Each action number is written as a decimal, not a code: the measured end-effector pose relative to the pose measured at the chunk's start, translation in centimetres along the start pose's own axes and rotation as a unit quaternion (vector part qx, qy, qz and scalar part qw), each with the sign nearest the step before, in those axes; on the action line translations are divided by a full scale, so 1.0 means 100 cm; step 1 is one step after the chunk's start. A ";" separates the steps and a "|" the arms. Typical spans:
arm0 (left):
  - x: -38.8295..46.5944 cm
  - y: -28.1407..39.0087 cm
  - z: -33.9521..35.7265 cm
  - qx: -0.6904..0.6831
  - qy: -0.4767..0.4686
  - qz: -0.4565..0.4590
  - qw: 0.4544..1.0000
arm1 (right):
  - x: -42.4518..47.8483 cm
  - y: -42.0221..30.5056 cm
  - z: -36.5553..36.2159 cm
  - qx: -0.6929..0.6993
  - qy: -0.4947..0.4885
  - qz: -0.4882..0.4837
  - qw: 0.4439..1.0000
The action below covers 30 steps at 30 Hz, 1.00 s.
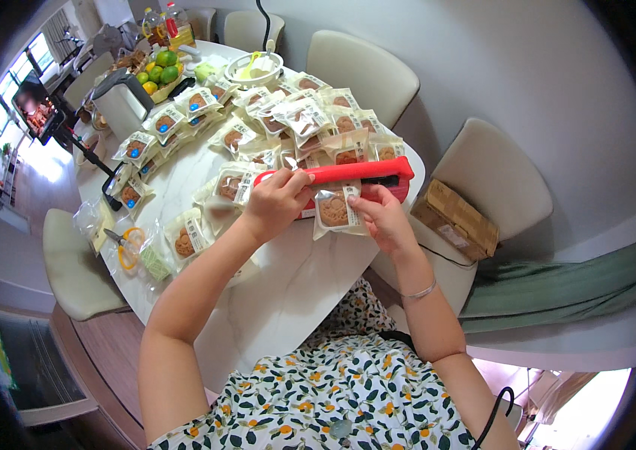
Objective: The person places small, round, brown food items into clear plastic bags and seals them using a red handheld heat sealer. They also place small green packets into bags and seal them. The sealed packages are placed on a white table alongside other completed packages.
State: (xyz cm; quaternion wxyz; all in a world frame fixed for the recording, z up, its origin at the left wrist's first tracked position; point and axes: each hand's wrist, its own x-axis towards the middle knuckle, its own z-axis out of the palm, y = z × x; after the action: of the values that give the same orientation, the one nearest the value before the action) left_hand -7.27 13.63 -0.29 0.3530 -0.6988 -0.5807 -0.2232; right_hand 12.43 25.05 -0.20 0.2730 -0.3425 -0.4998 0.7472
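A red impulse heat sealer point(346, 172) lies across the near right part of the marble-patterned table. My left hand point(274, 203) grips the left end of its long red arm. From the sealer's near side hangs a clear-fronted packet point(332, 210) holding a brown, patterned round pastry. My right hand point(384, 219) pinches the right edge of this packet between thumb and fingers. The packet's top edge is hidden under the sealer's arm. Close to my left hand lies another pastry packet point(231, 187), and a further packet point(186, 239) rests beside my left forearm.
Many pastry packets point(301, 115) cover the far side; a row with blue dots point(164, 127) runs left. Orange-handled scissors point(127, 247), a phone on a stand point(37, 109), a grey appliance point(121, 104), a fruit basket point(160, 76) and a white bowl point(253, 67) surround them. A carton point(456, 219) sits on a chair.
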 end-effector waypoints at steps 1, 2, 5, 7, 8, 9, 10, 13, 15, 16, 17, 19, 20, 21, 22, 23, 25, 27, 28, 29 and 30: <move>0.000 0.000 0.000 0.001 0.002 0.001 1.000 | -0.002 0.004 0.002 -0.007 0.008 -0.004 1.000; 0.001 0.000 0.000 0.001 0.004 0.003 1.000 | -0.004 0.006 0.003 -0.013 0.016 -0.009 1.000; -0.003 -0.003 -0.001 -0.003 -0.014 -0.005 1.000 | -0.018 0.000 0.007 0.007 -0.027 0.091 0.995; 0.002 -0.002 -0.008 -0.062 -0.024 -0.005 0.998 | -0.024 0.004 0.003 0.025 -0.051 0.081 0.995; 0.004 -0.003 -0.013 -0.090 -0.028 -0.005 0.995 | -0.026 0.006 0.002 0.037 -0.056 0.076 0.995; 0.005 -0.004 -0.017 -0.110 -0.036 -0.007 0.993 | -0.028 0.009 0.002 0.051 -0.063 0.071 0.994; 0.006 -0.006 -0.022 -0.129 -0.045 -0.009 0.991 | -0.025 0.012 -0.001 0.061 -0.067 0.078 0.993; 0.011 -0.007 -0.032 -0.162 -0.064 -0.029 0.984 | -0.026 0.014 -0.004 0.087 -0.076 0.067 0.991; 0.011 -0.008 -0.033 -0.176 -0.068 -0.046 0.981 | -0.028 0.015 -0.004 0.089 -0.082 0.069 0.990; 0.009 -0.011 -0.031 -0.182 -0.066 -0.054 0.980 | -0.028 0.015 -0.005 0.091 -0.084 0.070 0.990; 0.008 -0.013 -0.030 -0.188 -0.064 -0.062 0.978 | -0.028 0.015 -0.006 0.096 -0.093 0.068 0.989; 0.016 -0.014 -0.034 -0.187 -0.045 -0.051 0.980 | -0.026 0.019 -0.009 0.109 -0.107 0.066 0.986; 0.019 -0.014 -0.034 -0.178 -0.034 -0.047 0.982 | -0.026 0.020 -0.010 0.109 -0.107 0.067 0.986; 0.021 -0.014 -0.035 -0.169 -0.023 -0.043 0.984 | -0.025 0.021 -0.010 0.111 -0.107 0.067 0.986; 0.022 -0.014 -0.036 -0.162 -0.037 -0.046 0.985 | -0.025 0.021 -0.011 0.112 -0.108 0.067 0.986; 0.025 -0.015 -0.037 -0.159 -0.037 -0.038 0.986 | -0.025 0.021 -0.011 0.114 -0.108 0.070 0.985; 0.030 -0.017 -0.039 -0.154 -0.038 -0.021 0.987 | -0.026 0.020 -0.011 0.119 -0.109 0.074 0.984; 0.032 -0.018 -0.042 -0.134 -0.050 -0.013 0.990 | -0.026 0.021 -0.011 0.123 -0.107 0.078 0.983; 0.034 -0.018 -0.044 -0.125 -0.057 -0.010 0.990 | -0.026 0.022 -0.012 0.125 -0.107 0.081 0.983; 0.036 -0.018 -0.047 -0.121 -0.057 -0.008 0.991 | -0.026 0.022 -0.012 0.130 -0.111 0.080 0.982; 0.038 -0.017 -0.050 -0.118 -0.056 -0.008 0.991 | -0.025 0.021 -0.012 0.134 -0.116 0.080 0.981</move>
State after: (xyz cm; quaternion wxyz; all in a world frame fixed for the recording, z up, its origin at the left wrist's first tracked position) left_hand -7.57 12.51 6.11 0.2332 -0.7424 -0.5745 -0.2536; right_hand 14.75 23.05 -1.89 0.1959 -0.2528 -0.3945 0.8614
